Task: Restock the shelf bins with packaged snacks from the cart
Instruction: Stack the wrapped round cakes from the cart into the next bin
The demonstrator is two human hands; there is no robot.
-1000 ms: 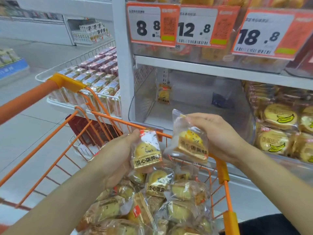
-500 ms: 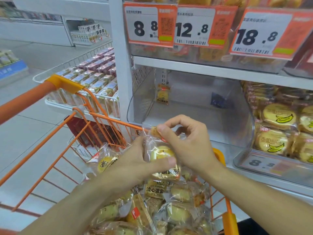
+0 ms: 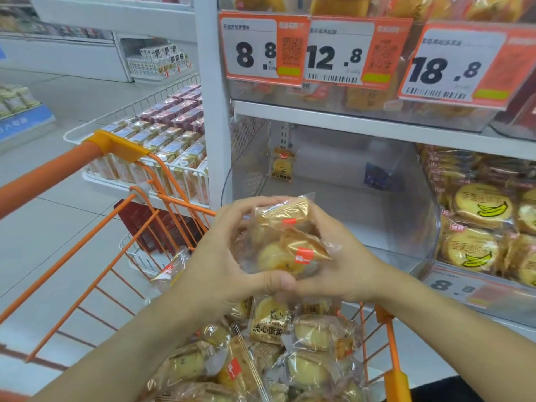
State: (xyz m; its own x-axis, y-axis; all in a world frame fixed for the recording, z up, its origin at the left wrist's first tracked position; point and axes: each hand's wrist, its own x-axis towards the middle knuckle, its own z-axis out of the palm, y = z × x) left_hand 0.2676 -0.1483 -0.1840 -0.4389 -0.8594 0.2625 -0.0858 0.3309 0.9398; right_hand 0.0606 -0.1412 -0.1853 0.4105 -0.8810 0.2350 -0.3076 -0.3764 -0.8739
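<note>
Both hands meet above the orange cart [image 3: 162,210], cupping a small stack of clear-wrapped yellow snack packets [image 3: 285,245] between them. The left hand [image 3: 220,256] curls round the stack from its own side, fingers arched over the top edge and thumb tucked underneath; the right hand [image 3: 342,262] mirrors it, fingers wrapped over the far side and thumb coming in below, so the two thumbs touch just under the packets. The fingers of each hand lie close together, not spread, and press on the wrappers rather than pinching a corner. At least two packets sit in the grip, one with a golden sealed edge uppermost near the fingertips, another with a red tag lower down toward the thumbs. Directly below the thumbs lies the pile of matching packets in the cart [image 3: 269,355], heaped to the basket's rim. Beyond the fingertips stands the clear shelf bin [image 3: 417,204], with one lone packet [image 3: 282,165] upright at its back wall. To the right-hand side of the fingers, the neighbouring bin holds banana-print cakes [image 3: 481,227]. Above the fingertips hang orange price tags [image 3: 262,49] reading 8.8, 12.8 and 18.8. Away to the left-hand side is a white wire display of boxed goods [image 3: 162,143].
</note>
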